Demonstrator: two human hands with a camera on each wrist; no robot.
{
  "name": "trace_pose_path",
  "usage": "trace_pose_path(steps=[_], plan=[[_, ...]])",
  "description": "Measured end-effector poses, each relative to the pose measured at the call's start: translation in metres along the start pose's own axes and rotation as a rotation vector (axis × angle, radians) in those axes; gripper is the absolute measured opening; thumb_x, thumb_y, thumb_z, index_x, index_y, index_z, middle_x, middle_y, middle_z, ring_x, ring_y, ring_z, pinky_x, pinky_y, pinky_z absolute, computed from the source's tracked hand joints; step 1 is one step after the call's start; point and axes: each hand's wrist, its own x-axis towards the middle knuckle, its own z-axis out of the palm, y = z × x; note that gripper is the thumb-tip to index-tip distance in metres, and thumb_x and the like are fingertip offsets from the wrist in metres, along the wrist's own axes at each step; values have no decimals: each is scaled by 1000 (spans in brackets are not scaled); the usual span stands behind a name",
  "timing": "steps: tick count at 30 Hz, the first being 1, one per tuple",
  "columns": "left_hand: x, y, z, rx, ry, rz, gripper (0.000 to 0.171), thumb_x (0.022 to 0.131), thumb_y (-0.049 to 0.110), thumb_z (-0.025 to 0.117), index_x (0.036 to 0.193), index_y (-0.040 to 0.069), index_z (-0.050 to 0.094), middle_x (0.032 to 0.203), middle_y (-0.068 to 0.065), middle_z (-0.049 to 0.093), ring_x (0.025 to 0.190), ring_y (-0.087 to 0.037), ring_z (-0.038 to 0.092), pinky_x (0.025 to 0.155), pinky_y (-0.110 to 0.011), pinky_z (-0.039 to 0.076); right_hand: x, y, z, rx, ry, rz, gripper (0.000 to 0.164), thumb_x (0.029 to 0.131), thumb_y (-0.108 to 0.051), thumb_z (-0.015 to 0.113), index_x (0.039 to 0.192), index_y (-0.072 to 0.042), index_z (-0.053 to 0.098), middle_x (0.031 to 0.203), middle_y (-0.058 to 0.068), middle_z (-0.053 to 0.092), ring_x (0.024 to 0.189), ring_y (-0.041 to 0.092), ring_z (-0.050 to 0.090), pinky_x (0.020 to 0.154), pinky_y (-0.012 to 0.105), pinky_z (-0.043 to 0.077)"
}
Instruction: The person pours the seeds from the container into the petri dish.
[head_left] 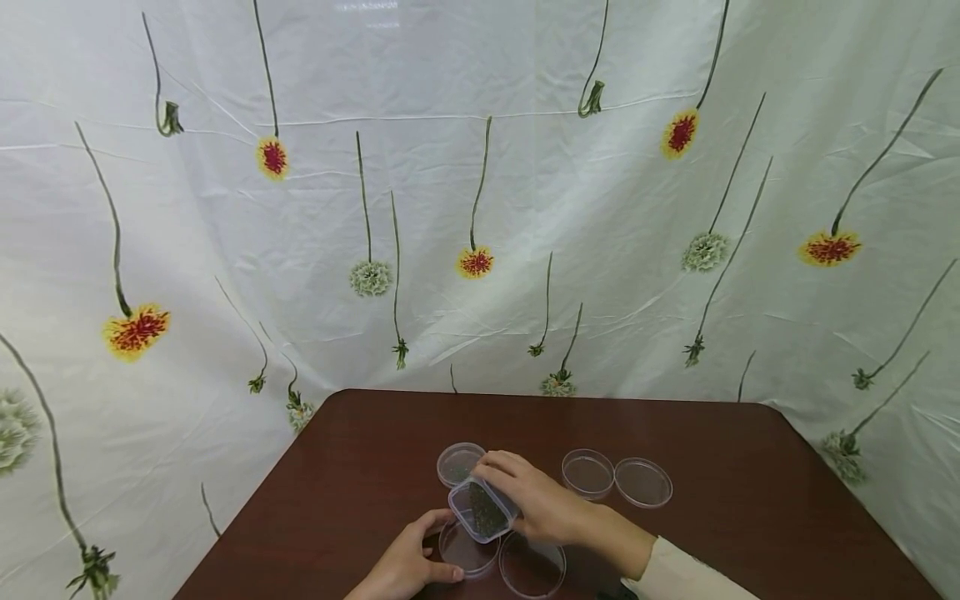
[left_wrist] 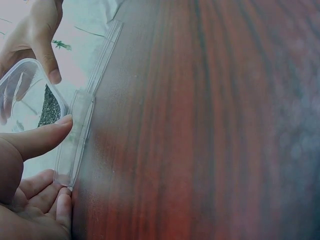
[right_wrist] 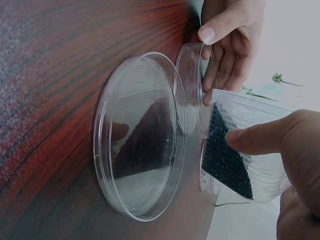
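Observation:
My right hand (head_left: 542, 502) grips a small clear plastic box (head_left: 464, 510) by its sides. Dark, fine granules (right_wrist: 225, 155) have slid together inside the box, which is tilted with its mouth toward my left hand. Beneath it a clear petri dish (head_left: 467, 560) lies on the table, partly covered by the box in the head view. My left hand (head_left: 408, 557) holds this dish at its rim, thumb on the near side and fingers on the far side. A larger-looking petri dish (right_wrist: 142, 200) lies right beside it, below my right forearm.
Another petri dish (head_left: 454, 467) lies behind the box. Two more dishes, one (head_left: 588, 473) beside the other (head_left: 643, 483), lie to the right, past my right hand. All are on the dark red-brown table (head_left: 360, 467), with a flower-print cloth (head_left: 420, 325) hanging behind it.

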Motion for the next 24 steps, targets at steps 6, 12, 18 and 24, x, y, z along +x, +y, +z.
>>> trace_pose_path(steps=[6, 12, 18, 24], plan=[[-2, 6, 1, -14, 20, 4, 74, 83, 6, 87, 142, -13, 47, 141, -31, 52, 131, -51, 46, 99, -63, 47, 2, -1, 0, -4, 8, -22, 86, 75, 9, 86, 149, -9, 48, 150, 8, 45, 144, 30, 39, 113, 42, 41], [-2, 3, 1, 15, 21, 29, 75, 82, 11, 89, 140, -13, 48, 139, -28, 55, 128, -47, 50, 97, -58, 51, 2, -2, 0, -26, 16, -51, 86, 74, 10, 85, 149, -8, 48, 148, 9, 47, 143, 31, 41, 114, 42, 41], [6, -15, 0, 8, 12, 18, 82, 80, 24, 92, 142, -9, 49, 140, -24, 56, 129, -43, 51, 97, -52, 52, 3, -3, -1, -38, 6, -53, 86, 74, 10, 85, 149, -8, 48, 147, 9, 47, 143, 28, 40, 114, 41, 41], [3, -6, 0, 9, 12, -6, 80, 82, 17, 90, 143, -11, 47, 141, -28, 54, 130, -48, 48, 98, -58, 49, 3, -3, -1, -43, 14, -73, 86, 74, 10, 86, 149, -8, 48, 145, 12, 49, 141, 28, 41, 114, 41, 41]])
